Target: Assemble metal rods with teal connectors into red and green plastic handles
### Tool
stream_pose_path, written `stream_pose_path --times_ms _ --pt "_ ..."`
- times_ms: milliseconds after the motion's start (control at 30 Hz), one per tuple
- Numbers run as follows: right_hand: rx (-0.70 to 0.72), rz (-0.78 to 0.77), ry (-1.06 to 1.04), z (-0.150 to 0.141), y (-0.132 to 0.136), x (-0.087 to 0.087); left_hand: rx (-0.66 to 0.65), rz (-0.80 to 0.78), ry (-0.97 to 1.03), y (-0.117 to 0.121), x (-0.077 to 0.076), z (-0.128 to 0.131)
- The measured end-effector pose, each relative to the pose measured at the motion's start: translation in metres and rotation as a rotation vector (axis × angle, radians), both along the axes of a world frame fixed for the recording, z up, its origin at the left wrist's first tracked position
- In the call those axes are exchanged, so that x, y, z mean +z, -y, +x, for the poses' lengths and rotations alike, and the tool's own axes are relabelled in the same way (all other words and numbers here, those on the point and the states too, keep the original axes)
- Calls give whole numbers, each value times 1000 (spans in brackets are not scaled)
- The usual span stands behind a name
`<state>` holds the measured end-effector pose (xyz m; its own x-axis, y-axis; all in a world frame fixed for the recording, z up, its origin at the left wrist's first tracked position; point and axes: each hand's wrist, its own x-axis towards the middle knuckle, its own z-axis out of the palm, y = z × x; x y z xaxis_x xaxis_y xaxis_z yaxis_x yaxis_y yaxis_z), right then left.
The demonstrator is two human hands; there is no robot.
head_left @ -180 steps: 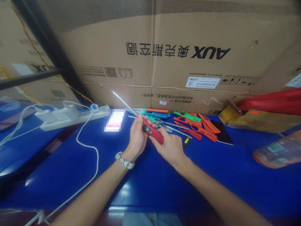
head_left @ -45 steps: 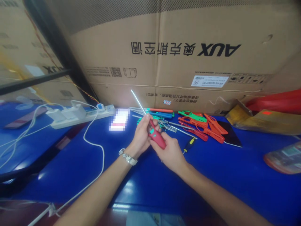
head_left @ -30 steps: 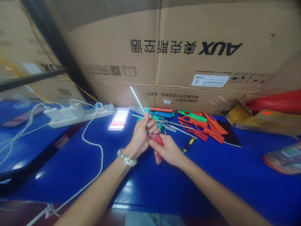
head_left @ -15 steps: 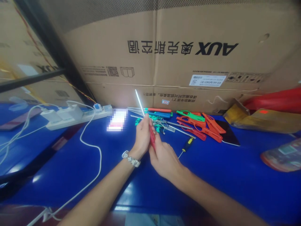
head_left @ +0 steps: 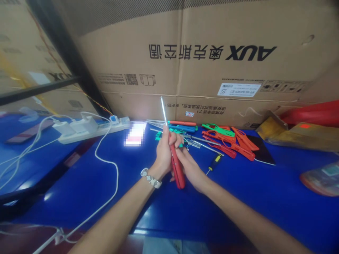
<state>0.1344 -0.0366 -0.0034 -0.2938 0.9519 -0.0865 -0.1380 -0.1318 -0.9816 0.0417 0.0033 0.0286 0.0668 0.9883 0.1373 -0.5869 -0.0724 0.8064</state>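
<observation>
A red long-neck lighter [head_left: 178, 173] with a thin metal tube is held over the table, its tube pointing up and away and its seam edge facing me. My left hand [head_left: 164, 148], with a bracelet at the wrist, is closed round it where tube and handle meet. My right hand [head_left: 191, 169] grips the handle from the right, and its fingers are partly hidden behind it. Just beyond both hands lies a pile of metal tubes and small green parts [head_left: 159, 135]. Orange casing pieces [head_left: 225, 143] and a green casing piece [head_left: 218, 129] lie to the right.
A small screwdriver [head_left: 215, 162] lies right of my hands on the blue table [head_left: 238, 204]. A power strip [head_left: 92, 132] with a white cable [head_left: 116, 176] and a bright blurred screen [head_left: 135, 134] are at left. A large cardboard box [head_left: 201, 28] stands behind. A plastic container [head_left: 321, 180] is at right.
The lighter has been turned on its long axis, from its broad side to its narrow edge. Its tube has swung from pointing left to nearly straight ahead. Both hands still hold it.
</observation>
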Motion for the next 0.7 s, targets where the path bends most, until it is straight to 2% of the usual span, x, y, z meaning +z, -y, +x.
stream_pose_path --times_ms 100,200,267,400,567,700 --pt "84 -192 -110 -3 1 3 72 54 -103 0 0 2" --pt "90 -241 -142 -4 4 9 98 78 -229 -3 0 -2" --pt "84 -209 -149 -3 5 10 73 78 -292 -6 0 -6" --pt "64 -52 -115 -2 1 6 -26 117 -324 -9 -4 -13" --pt "-158 6 -34 3 -5 -1 -161 87 -373 -6 -10 -18" --pt "-222 53 17 7 -8 -6 -122 111 -445 1 -9 -15"
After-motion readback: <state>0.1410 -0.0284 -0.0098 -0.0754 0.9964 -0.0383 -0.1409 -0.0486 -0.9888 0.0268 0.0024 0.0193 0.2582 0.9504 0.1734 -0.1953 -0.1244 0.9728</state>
